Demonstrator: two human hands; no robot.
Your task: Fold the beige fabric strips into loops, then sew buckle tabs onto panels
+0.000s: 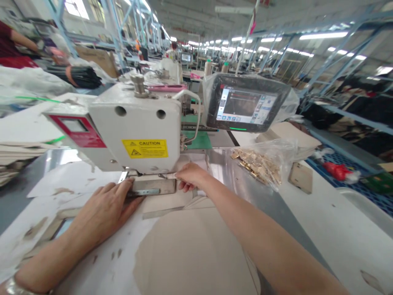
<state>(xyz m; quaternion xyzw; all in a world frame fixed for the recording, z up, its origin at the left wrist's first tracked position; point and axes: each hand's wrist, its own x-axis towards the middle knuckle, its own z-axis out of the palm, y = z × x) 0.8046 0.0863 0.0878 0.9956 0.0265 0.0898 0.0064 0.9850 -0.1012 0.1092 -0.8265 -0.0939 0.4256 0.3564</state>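
Note:
In front of me is a white sewing machine head [138, 131] with a yellow caution label. Under it lies a flat rectangular clamp plate [156, 187] with a metal strip along it. My left hand [110, 200] rests palm down at the plate's left end, fingers stretched out and thumb apart. At the plate's right end, my right hand [192, 176] is closed in a pinch near the needle area; what its fingertips hold is too small to make out. A large beige fabric piece [190, 250] lies below the plate, towards me, partly under my right forearm.
A control screen [245, 104] stands behind on the right. Near it lie a clear bag of gold metal parts [260, 164] and a small beige piece [301, 177]. Stacked beige pieces [18, 157] sit at the left. A person's arm [24, 41] shows far left.

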